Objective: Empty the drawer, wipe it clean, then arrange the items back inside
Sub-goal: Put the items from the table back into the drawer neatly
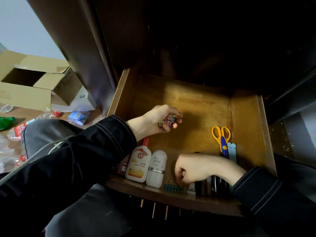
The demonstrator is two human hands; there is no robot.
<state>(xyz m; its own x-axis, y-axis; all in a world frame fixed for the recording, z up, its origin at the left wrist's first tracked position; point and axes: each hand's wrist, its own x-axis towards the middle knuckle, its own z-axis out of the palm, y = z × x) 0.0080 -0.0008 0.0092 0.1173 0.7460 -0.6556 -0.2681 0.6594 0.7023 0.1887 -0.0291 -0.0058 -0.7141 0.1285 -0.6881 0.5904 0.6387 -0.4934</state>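
The wooden drawer (201, 100) stands pulled out below a dark desk. My left hand (152, 121) hovers over its left half and grips a bunch of small coloured binder clips (169, 120). My right hand (203, 167) is at the front edge, fingers curled down on a row of teal binder clips (173, 187). Along the front lie a white lotion bottle with a red cap (138, 164) and a white roll-on bottle (157, 168). Yellow-handled scissors (221, 137) and pale blue sticks (232, 151) lie at the right. A black marker (219, 184) sits under my right wrist.
An open cardboard box (39, 82) stands on the floor to the left. Around it lie crushed plastic bottles (17, 130), a blue packet (78, 115) and a green bag (6, 122). My knee in dark trousers (51, 134) sits beside the drawer.
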